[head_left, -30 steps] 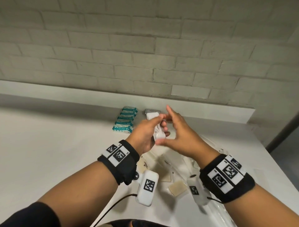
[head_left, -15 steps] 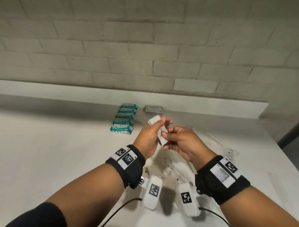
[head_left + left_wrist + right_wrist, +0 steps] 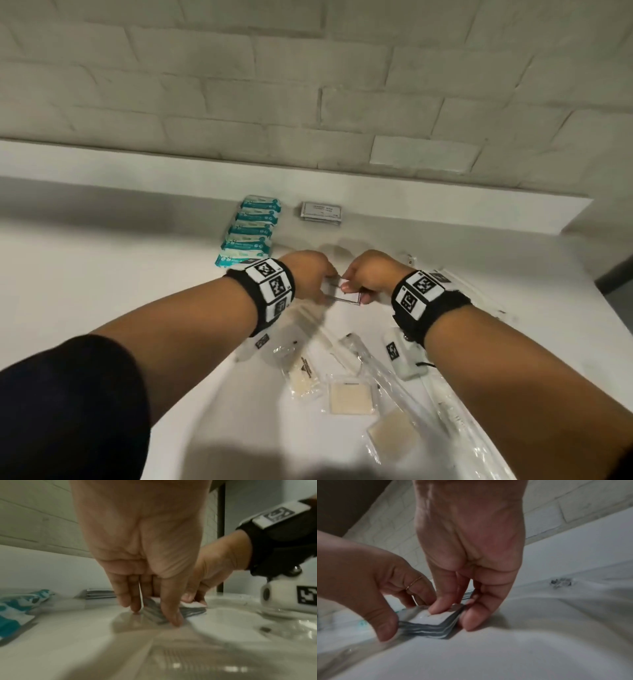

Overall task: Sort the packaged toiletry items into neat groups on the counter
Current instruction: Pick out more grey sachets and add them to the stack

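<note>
A small stack of flat white-and-grey packets (image 3: 347, 295) lies on the white counter (image 3: 102, 291), held from both sides. My left hand (image 3: 323, 286) grips its left end; the thumb (image 3: 385, 630) presses one corner and the other fingers reach down behind. My right hand (image 3: 354, 291) pinches the right end, one fingertip (image 3: 436, 608) on top and the thumb (image 3: 474, 619) against the edge. The same stack (image 3: 192, 612) shows in the left wrist view under both hands. A matching grey stack (image 3: 321, 212) sits by the back ledge, right of a row of teal packets (image 3: 251, 233).
Clear-wrapped beige pads (image 3: 349, 397) and long clear sleeves (image 3: 394, 377) lie loose between my forearms and run off to the right. A raised ledge (image 3: 445, 205) and a brick wall close the back. The counter's right edge (image 3: 609, 308) is near.
Both hands came down from mid-air and now hold the packet stack on the counter. The view has tilted down, showing more loose items near me.
</note>
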A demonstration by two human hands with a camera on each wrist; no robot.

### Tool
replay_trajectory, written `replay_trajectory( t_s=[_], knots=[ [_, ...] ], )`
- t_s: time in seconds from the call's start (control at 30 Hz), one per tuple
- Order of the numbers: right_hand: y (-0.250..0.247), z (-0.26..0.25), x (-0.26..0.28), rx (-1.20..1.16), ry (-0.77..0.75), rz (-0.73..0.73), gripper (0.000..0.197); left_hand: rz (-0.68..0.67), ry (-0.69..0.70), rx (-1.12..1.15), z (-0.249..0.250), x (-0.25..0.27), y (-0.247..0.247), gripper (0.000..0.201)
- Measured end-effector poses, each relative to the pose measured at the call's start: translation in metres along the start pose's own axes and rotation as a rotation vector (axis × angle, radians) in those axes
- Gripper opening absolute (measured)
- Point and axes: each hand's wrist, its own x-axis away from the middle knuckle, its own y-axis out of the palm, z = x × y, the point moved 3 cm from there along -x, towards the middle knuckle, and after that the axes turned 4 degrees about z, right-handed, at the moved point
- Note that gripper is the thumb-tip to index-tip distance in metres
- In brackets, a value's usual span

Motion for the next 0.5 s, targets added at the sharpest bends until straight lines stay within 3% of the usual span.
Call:
replay_trajectory(
  t_s=[0.2, 0.33, 0.5],
  knots=[
    [-0.004, 0.002, 0.012, 0.421, -0.201, 0.09, 0.059, 0.069, 0.041, -0.036, -0.001, -0.009, 0.009, 0.044],
    [0.003, -0.004, 0.019, 0.647, -0.273, 0.122, 0.05, 0.106, 0.014, 0.013, 0.0, -0.014, 0.011, 0.039],
    [-0.001, -0.018, 0.001, 0.636, -0.289, 0.12, 0.039, 0.101, -0.02, 0.022, -0.013, -0.027, 0.007, 0.035]
  ],
)
